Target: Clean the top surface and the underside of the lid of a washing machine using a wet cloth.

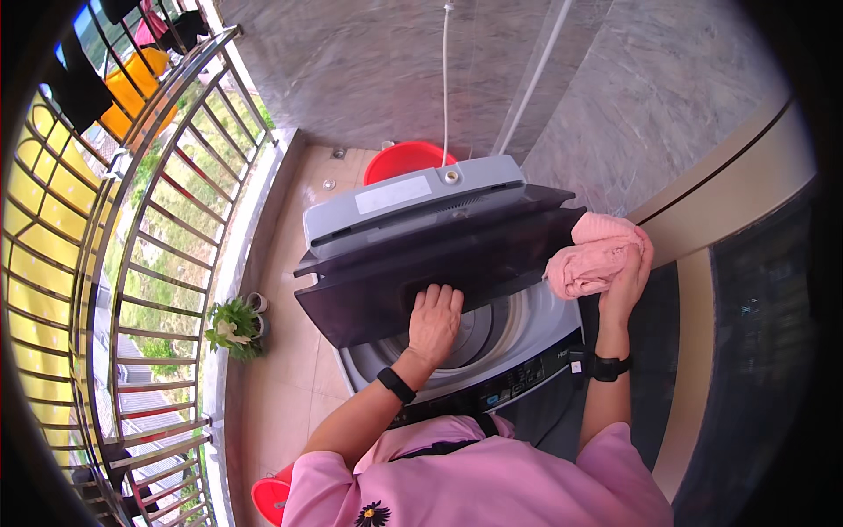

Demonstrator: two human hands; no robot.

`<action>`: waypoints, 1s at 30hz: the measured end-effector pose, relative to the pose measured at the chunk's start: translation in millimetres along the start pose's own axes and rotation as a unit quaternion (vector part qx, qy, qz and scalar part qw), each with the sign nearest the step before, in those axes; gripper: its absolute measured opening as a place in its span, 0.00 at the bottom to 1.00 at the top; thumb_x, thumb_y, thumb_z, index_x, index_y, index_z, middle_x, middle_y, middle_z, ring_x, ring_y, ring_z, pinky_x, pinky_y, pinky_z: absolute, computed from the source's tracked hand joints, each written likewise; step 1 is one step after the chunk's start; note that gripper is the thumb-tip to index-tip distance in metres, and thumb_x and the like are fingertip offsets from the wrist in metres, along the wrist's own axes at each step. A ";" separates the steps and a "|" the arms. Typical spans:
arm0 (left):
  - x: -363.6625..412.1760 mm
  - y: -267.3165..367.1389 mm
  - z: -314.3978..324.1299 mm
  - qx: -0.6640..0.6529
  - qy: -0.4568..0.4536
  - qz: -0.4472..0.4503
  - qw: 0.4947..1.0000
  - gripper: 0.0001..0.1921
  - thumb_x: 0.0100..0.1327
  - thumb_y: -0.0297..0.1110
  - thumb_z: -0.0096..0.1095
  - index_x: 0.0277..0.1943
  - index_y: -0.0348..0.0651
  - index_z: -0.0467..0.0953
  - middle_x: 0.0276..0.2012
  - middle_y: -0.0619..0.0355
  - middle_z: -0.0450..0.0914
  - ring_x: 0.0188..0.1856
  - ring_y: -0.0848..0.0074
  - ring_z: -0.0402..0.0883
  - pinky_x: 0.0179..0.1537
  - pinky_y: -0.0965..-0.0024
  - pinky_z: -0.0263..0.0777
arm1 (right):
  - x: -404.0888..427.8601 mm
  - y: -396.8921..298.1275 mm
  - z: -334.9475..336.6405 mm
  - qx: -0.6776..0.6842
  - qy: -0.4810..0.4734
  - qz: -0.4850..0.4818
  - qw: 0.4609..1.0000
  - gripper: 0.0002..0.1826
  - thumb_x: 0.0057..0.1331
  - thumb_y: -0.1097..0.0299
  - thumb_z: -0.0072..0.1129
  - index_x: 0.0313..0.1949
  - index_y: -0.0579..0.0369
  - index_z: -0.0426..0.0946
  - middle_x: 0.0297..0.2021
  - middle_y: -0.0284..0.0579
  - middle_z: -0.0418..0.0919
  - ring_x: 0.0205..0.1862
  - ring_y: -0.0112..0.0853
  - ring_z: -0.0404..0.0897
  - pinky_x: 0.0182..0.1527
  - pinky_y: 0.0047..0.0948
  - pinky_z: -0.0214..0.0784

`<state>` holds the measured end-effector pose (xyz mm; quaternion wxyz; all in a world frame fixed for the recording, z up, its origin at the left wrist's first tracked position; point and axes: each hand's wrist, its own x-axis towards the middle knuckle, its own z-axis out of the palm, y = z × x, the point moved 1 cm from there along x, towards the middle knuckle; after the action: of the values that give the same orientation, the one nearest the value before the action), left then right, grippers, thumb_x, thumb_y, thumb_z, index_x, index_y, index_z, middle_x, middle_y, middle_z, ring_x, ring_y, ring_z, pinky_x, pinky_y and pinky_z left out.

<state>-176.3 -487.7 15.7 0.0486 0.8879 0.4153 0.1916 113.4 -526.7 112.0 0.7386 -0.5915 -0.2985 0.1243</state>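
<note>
Before me stands a top-loading Haier washing machine with its dark folding lid partly raised. My left hand is at the lid's front edge, with its fingers bent over the dark panel and the thumb hidden. Below that hand, part of the metal drum shows through the opening; the inside is mostly covered by the lid and my arm. My right hand holds a bunched pink cloth, perhaps a towel, beside the lid's right end, above the machine's right rim.
A red basin sits behind the machine, near a white hose on the marbled wall. Potted plants stand on the left by the balcony railing, with laundry beyond. Another red container is at lower left.
</note>
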 end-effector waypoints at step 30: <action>53.7 -44.7 16.9 0.039 0.051 -0.029 0.998 0.08 0.61 0.33 0.55 0.43 0.49 0.73 0.40 0.58 0.75 0.50 0.66 0.75 0.55 0.59 0.66 | -6.4 34.0 88.9 -0.043 0.057 -0.070 0.995 0.15 0.79 0.63 0.45 0.52 0.64 0.70 0.49 0.48 0.76 0.52 0.35 0.76 0.55 0.32 0.68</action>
<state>-170.8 -416.9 5.2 -0.0015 0.8655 0.4504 0.2190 61.9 -449.9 88.7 0.7350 -0.6066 -0.3019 0.0256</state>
